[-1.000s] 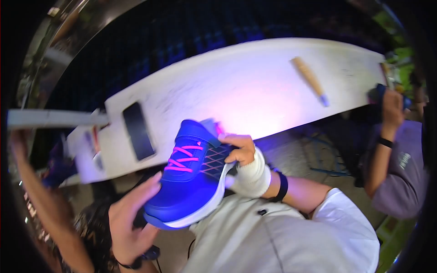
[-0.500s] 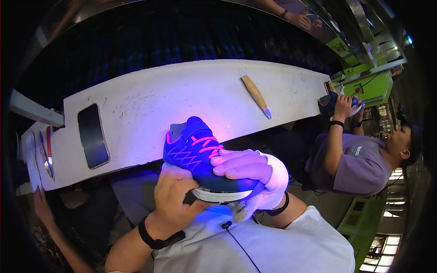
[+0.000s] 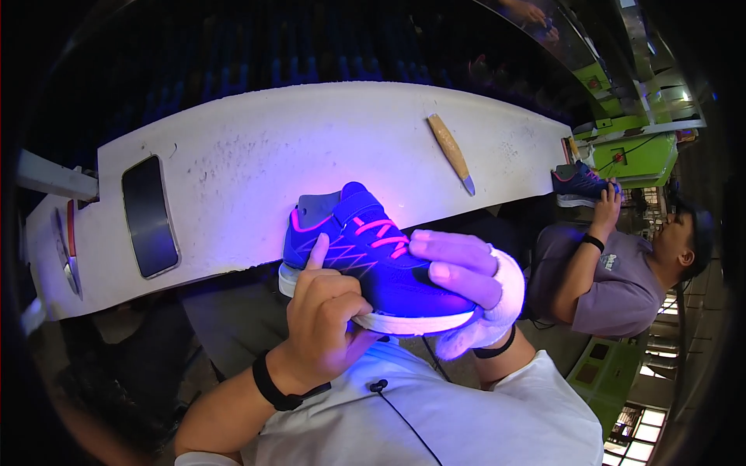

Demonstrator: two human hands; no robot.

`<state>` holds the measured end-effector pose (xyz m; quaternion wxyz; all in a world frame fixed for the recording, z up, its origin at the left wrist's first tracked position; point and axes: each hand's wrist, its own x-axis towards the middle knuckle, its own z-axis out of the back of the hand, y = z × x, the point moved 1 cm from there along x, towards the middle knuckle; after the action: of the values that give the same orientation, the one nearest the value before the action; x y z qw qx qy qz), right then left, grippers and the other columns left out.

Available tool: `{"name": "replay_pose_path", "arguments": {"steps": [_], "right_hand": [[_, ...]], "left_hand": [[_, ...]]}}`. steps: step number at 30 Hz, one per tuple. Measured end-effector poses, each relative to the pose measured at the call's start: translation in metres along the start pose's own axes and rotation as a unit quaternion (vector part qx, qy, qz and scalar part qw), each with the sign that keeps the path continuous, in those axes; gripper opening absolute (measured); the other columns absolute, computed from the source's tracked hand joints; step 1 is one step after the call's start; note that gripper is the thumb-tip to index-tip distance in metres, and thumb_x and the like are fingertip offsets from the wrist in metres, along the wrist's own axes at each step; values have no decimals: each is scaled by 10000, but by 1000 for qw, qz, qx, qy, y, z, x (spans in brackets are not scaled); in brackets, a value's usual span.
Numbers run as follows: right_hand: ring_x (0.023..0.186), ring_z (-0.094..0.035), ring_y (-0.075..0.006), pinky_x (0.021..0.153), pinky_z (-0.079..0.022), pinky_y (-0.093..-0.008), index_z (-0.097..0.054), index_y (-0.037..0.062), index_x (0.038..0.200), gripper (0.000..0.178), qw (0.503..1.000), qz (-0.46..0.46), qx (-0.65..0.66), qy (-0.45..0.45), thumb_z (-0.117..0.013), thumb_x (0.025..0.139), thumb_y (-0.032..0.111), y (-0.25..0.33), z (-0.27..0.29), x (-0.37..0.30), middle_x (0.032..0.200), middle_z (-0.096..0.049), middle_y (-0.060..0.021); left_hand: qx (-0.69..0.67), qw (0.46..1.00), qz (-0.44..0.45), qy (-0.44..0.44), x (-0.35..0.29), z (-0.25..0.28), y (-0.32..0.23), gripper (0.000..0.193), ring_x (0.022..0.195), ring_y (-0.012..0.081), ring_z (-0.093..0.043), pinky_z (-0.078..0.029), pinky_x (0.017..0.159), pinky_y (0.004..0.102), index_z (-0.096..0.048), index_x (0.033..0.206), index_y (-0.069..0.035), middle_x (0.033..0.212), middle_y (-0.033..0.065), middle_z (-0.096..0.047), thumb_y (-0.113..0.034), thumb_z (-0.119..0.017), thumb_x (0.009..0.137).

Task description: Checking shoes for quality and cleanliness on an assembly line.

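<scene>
A child's sneaker (image 3: 392,283), dark blue with pink laces, a pink collar lining and a white sole, is held between my hands under violet light, its toe to the right. My left hand (image 3: 325,309) closes on the near side of its sole, the index finger reaching up the upper. Over the toe and front, my right hand (image 3: 472,283) wraps round from the right; it wears a white glove with bare fingers showing. A grey insert (image 3: 312,208) sticks up from the heel opening.
On the white bench (image 3: 256,116) lie a dark phone-like slab (image 3: 150,217) and a wooden-handled knife (image 3: 449,147). A blade-like metal tool (image 3: 68,252) lies at the left end. At right, a co-worker (image 3: 606,272) handles another sneaker (image 3: 576,180).
The sneaker has shifted to the right in view. My left index finger has straightened up along its side, and my right fingers have spread apart. A blurred hand at the far left has moved away.
</scene>
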<state>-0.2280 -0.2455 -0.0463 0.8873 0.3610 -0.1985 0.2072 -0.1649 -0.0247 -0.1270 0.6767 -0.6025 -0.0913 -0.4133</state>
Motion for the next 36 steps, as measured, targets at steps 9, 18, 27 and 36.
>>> {"name": "replay_pose_path", "arguments": {"steps": [9,18,27,36], "right_hand": [[1162,-743,-414,1009,-592,-487,-680,-34,1229,642,911,-197,287,-220,-798,938,526,-43,-27,-47,1218,-743,-273],[1332,-663,-307,1139,-498,-407,-754,11,1304,612,938,-311,152,-19,-931,769,249,-67,-23,-56,1434,-701,-158],[966,-801,-280,863,-609,-361,-762,-6,1254,554,946,-286,-54,140,-852,746,194,-68,-5,-29,1092,-785,-229],[1275,-648,-225,1114,-486,-392,-644,-51,1373,823,932,-323,161,42,-491,1066,696,-76,-74,59,1277,-719,-146]], "left_hand": [[118,985,70,105,46,6,-2,511,1074,406,-627,-493,1085,634,-617,1059,-25,1151,179,-623,-197,-943,705],[233,937,93,244,65,20,18,444,1278,534,-624,-439,1168,669,-613,1012,-12,1344,234,-635,-55,-932,707],[97,953,179,226,51,59,54,517,1420,445,-569,-396,1233,570,-664,1076,-41,1453,201,-665,-116,-987,678],[68,977,158,125,117,151,-9,983,1262,233,-675,-491,1148,377,-635,1434,-47,1360,107,-710,-129,-1057,551]]}}
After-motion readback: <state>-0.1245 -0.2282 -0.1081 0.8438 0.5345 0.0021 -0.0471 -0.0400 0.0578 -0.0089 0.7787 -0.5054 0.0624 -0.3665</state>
